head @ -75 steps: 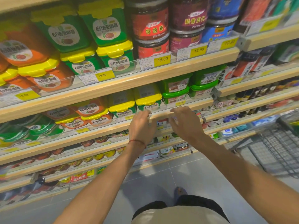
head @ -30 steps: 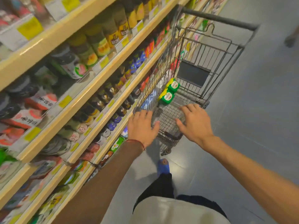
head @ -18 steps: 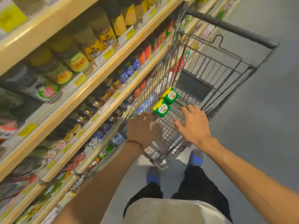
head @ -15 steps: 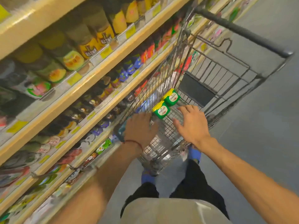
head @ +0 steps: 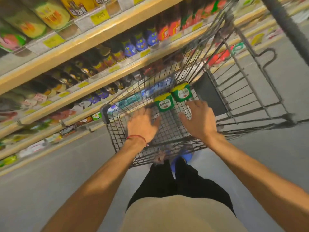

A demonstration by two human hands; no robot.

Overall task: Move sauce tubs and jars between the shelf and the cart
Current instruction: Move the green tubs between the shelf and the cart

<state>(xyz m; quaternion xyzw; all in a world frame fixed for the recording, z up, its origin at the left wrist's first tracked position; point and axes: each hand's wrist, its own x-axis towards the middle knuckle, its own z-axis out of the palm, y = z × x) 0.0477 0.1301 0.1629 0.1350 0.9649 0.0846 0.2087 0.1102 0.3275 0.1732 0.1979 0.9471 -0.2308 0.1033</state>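
Observation:
Two green sauce tubs with yellow lids, one nearer [head: 164, 103] and one behind it [head: 182, 92], lie side by side on the wire floor of the cart [head: 117, 131]. Over the cart's near end my left hand [head: 143, 125] hovers with its fingers spread, a red string around the wrist. My right hand [head: 199, 119] is spread too, its fingertips just below the farther tub. Neither hand holds anything. The image is blurred by motion.
Wooden shelves [head: 103, 32] full of sauce jars and bottles run along the left, close to the cart's left side. The cart's dark handle bar [head: 284, 25] is at the top right. Grey floor lies to the right and below.
The view has swung from the shelf to the cart. Both hands left the shelf edge and moved over the cart's basket, closing in on the two tubs.

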